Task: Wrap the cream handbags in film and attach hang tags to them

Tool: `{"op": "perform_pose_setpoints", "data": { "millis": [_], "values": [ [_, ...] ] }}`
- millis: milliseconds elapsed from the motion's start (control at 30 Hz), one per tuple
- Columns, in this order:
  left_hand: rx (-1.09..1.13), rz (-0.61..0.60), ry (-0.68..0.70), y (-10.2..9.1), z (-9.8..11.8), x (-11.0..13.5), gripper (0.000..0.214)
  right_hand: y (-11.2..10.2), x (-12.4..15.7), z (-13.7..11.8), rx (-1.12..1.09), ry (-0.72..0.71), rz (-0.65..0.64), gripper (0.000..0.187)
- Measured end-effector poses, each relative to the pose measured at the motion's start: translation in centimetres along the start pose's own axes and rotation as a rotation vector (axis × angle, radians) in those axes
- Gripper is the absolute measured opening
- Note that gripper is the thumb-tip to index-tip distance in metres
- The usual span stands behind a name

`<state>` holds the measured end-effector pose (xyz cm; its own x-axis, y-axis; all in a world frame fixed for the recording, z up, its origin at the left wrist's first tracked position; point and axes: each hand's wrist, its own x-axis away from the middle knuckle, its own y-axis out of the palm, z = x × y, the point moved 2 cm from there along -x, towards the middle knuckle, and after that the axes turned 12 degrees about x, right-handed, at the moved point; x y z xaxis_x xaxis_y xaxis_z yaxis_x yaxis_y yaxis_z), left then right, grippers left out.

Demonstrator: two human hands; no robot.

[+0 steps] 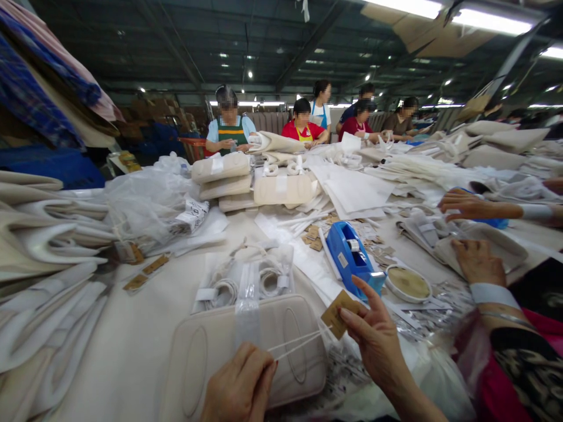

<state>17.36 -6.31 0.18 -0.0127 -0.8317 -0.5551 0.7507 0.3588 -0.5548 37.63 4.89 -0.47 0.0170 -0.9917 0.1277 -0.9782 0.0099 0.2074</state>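
Observation:
My right hand [378, 337] pinches a brown cardboard hang tag [339, 315] between thumb and finger, its index finger raised. A doubled white string [295, 343] runs taut from the tag to my left hand [241, 381], whose closed fingers grip its other end. Both hands are over a beige bag [211, 337] that lies flat on the table. A clear band [247, 319] wraps the bag's middle, and its coiled straps [225, 292] with white paper wraps lie above it. Beyond my right hand stands a blue tape dispenser [352, 258].
A round dish [408, 283] sits beside the dispenser, near scattered brown tags [313, 237]. Stacked beige bags [281, 189] rise ahead. Folded bags [48, 234] and clear plastic [145, 199] lie left. A co-worker's hands [479, 261] work close on the right; other people sit opposite.

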Motion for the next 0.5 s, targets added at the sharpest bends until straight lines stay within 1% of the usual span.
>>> {"op": "perform_pose_setpoints", "data": {
  "millis": [33, 100, 133, 200, 267, 367, 433, 500],
  "values": [
    [0.002, 0.006, 0.001, 0.1, 0.0, 0.0, 0.017, -0.2, 0.0, 0.0, 0.059, -0.044, 0.013, 0.054],
    [0.003, 0.01, 0.004, 0.2, 0.0, 0.0, 0.018, -0.8, 0.1, 0.1, 0.19, -0.118, 0.026, 0.033],
    [0.003, 0.008, 0.006, 0.2, 0.0, 0.0, 0.019, -1.0, 0.2, 0.1, 0.255, -0.138, 0.021, 0.028],
    [-0.001, 0.004, 0.01, 0.2, 0.0, 0.1, 0.019, -1.5, 0.3, -0.2, 0.356, -0.141, -0.035, 0.027],
    [-0.006, 0.007, 0.013, 0.2, 0.0, 0.1, 0.018, -1.8, 0.4, -0.9, 0.417, -0.129, -0.143, 0.033],
    [-0.009, 0.01, 0.018, 0.0, -0.1, 0.2, 0.017, -2.1, 0.4, -2.0, 0.414, -0.07, -0.303, 0.043],
    [-0.021, 0.011, 0.026, 0.0, -0.1, 0.3, 0.017, -2.2, 0.2, -2.5, 0.402, -0.001, -0.348, 0.04],
    [-0.04, 0.01, 0.035, -0.1, -0.2, 0.4, 0.017, -2.2, 0.0, -2.6, 0.454, 0.069, -0.357, 0.037]
  ]
}}
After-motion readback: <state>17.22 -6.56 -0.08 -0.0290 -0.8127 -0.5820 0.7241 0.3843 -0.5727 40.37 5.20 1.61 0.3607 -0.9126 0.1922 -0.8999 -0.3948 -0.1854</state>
